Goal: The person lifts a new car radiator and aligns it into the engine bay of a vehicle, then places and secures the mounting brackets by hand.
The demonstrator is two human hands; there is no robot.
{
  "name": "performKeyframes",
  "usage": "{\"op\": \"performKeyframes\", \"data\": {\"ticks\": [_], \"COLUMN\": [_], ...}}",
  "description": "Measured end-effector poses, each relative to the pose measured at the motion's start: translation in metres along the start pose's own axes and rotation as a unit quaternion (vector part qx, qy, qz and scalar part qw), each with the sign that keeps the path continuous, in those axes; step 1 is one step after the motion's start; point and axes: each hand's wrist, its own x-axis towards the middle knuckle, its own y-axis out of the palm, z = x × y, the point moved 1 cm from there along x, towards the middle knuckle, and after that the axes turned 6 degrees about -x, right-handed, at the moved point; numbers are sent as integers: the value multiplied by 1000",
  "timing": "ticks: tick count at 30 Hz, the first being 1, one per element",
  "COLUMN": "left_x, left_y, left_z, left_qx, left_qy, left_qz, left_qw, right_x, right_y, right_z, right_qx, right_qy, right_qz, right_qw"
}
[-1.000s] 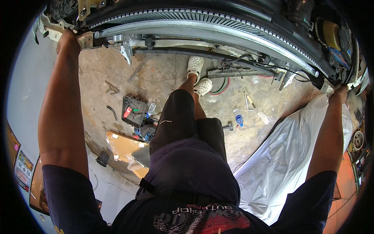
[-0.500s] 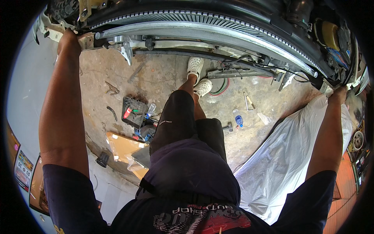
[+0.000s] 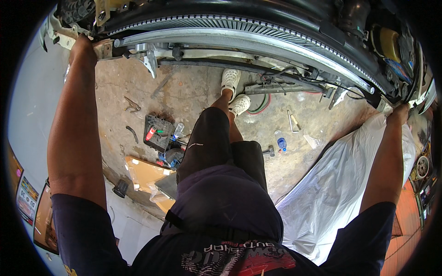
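Observation:
Both my arms reach out wide to the open front end of a car. My left hand [image 3: 83, 49] rests against a pale metal bracket [image 3: 105, 48] at the left end of the front frame; its fingers are hidden behind the wrist and the metal. At the right end, my right hand [image 3: 398, 114] touches the whitish frame corner [image 3: 386, 106], and its fingers are out of sight too. Between the hands runs a finned radiator [image 3: 239, 24], with a silver bar [image 3: 244, 37] along its near side. Beneath it hangs a thin dark crossbar [image 3: 207, 64].
On the concrete floor lie a black tool case [image 3: 156, 133], a water bottle [image 3: 281, 140], a hammer [image 3: 270, 151], cardboard [image 3: 142, 174] and pliers [image 3: 132, 104]. White plastic sheeting [image 3: 331, 184] drapes something at right. A black cup [image 3: 121, 188] stands at left.

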Motion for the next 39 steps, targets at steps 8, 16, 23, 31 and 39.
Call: {"op": "performKeyframes", "data": {"ticks": [8,16,23,31,39], "left_x": [-3,-7,2,2,5], "left_y": [-7,-4,0,-1,-5], "left_z": [-3,-5,1,7,4], "left_qx": [-37,-37,-68,-31,-3], "left_qy": [6,3,-20,58,36], "left_qz": [-17,-20,34,151,79], "left_qw": [999,999,997,986,996], "right_x": [-51,-64,1,2,-2], "right_y": [5,2,3,-10,8], "right_z": [67,92,0,0,-2], "right_qx": [51,141,52,20,32], "right_qy": [59,140,24,55,25], "right_qz": [-14,-7,31,20,34], "right_qw": [997,980,998,998,999]}}
